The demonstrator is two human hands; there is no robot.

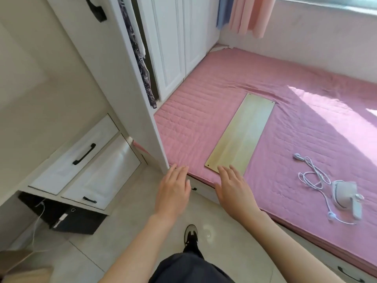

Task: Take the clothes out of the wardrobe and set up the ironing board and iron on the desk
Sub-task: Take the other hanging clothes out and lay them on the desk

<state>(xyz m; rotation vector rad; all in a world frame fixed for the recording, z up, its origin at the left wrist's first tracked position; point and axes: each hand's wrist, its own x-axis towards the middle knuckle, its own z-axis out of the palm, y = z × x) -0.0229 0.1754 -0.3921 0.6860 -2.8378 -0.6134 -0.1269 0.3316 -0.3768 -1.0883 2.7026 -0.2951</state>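
Note:
A pale wooden ironing board (241, 133) lies flat on the pink quilted bed (306, 144). To its right rests a white handheld iron (345, 195) with its white cord (314, 176) coiled beside it. The wardrobe (114, 64) stands ajar at the upper left, and a dark patterned garment (138, 56) and a white one hang in the gap. My left hand (172, 190) is held flat with fingers apart near the wardrobe's lower corner. My right hand (232, 186) is spread flat just below the board's near end. Neither hand holds anything.
White drawers with black handles (84, 154) sit at the lower left, above a black box (67, 217) with a white cable. Closed white wardrobe doors (177, 43) and pink curtains (251, 15) are at the back. My foot (190, 234) stands on the tiled floor.

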